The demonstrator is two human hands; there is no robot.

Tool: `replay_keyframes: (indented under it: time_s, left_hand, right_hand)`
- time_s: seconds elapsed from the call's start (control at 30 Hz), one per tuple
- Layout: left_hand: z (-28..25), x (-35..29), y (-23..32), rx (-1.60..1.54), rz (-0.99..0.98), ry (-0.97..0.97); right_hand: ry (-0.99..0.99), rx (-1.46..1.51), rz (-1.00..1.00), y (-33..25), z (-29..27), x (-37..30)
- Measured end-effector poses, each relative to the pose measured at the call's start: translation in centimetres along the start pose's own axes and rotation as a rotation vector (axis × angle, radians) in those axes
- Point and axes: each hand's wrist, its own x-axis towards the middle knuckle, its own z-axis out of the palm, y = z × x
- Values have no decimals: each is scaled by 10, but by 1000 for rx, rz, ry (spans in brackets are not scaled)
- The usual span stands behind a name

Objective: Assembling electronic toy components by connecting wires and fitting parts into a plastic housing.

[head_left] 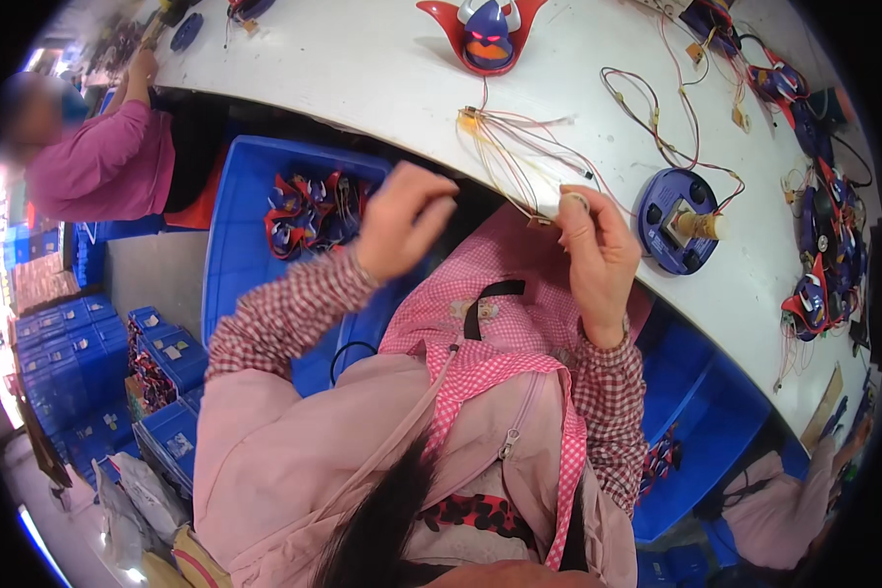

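Observation:
My left hand [402, 220] hovers over the gap between table and blue bin, its fingers bent and thumb apart, with nothing visible in it. At the table's near edge my right hand [601, 250] pinches a small tan wired part [539, 221], mostly hidden by the fingertips. Thin wires [505, 162] run from it to a yellowish blob [470, 120] below a toy head [488, 37], purple with white horns and a red collar. Right of my right hand lies a round purple base [668, 220] with a brass-coloured cylinder [701, 226] and wires attached.
Several similar toy heads with wires [823, 225] lie along the table's right side. A blue bin [230, 216] at my left holds more toy heads [314, 211]; another blue bin [701, 412] stands at my right. A person in purple [108, 162] works at the far left.

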Motion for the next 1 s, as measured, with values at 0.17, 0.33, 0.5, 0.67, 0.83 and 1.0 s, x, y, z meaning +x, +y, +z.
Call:
replay_keyframes:
  time_s: [0.17, 0.33, 0.5, 0.67, 0.83, 1.0]
  left_hand:
    - [71, -19, 42, -1182, -869, -36]
    - [94, -4, 56, -1522, -897, 10]
    - [100, -7, 47, -1567, -905, 69]
    - [93, -5, 45, -1503, -842, 209]
    - [84, 7, 64, -1487, -938, 227]
    - [83, 2, 51, -1512, -929, 217]
  right_hand:
    - [-72, -28, 20, -5, -4, 6]
    - [-15, -186, -75, 7, -10, 8]
    - [5, -362, -151, 8, -1, 13]
    - [-2, -417, -188, 12, -2, 18]
    - [-17, -463, -249, 15, -1, 21]
    - [22, -499, -274, 16, 4, 20]
